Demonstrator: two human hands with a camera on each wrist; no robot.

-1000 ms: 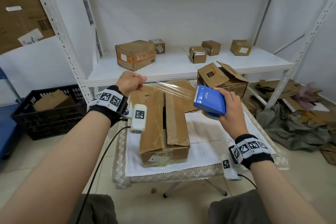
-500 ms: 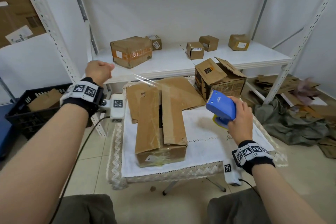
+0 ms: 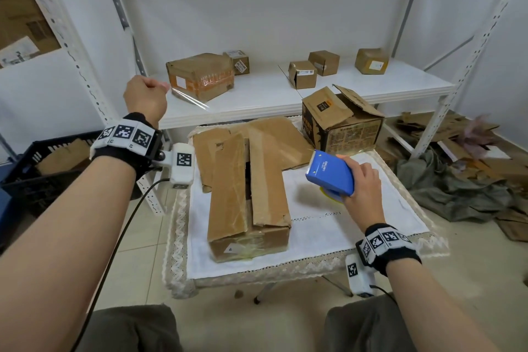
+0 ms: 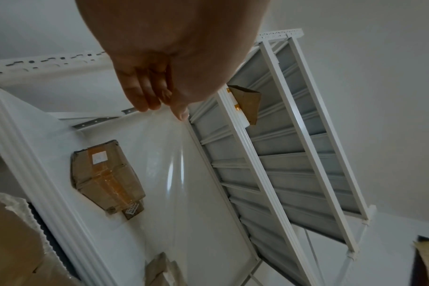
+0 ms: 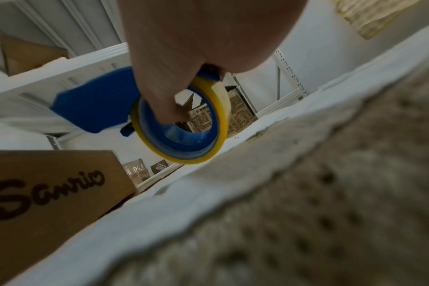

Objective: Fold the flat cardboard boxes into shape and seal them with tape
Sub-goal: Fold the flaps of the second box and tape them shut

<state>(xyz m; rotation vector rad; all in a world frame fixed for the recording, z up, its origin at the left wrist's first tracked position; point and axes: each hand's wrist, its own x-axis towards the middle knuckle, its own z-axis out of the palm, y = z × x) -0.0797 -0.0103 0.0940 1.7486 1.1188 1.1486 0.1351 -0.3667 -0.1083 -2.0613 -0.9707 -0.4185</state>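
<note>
A brown cardboard box (image 3: 248,188) lies on the white-clothed table (image 3: 328,226), its two long top flaps folded down with a dark gap between them. My left hand (image 3: 164,86) is raised to the left of the box and pinches the end of a clear tape strip (image 3: 190,98). In the left wrist view the thumb and fingers (image 4: 147,100) hold that tape strip (image 4: 169,154). My right hand (image 3: 361,180) grips a blue tape dispenser (image 3: 328,173) just right of the box, low over the cloth. The dispenser's yellow tape roll (image 5: 208,123) shows in the right wrist view.
An open printed box (image 3: 343,120) stands at the table's back right. The white shelf (image 3: 271,94) behind carries a large taped box (image 3: 200,76) and several small ones. A black crate (image 3: 28,168) sits on the floor left; flat cardboard and grey cloth (image 3: 457,188) lie right.
My left hand has swung up and to the left, away from the box, with the tape end in it. The right hand has lowered the dispenser toward the cloth.
</note>
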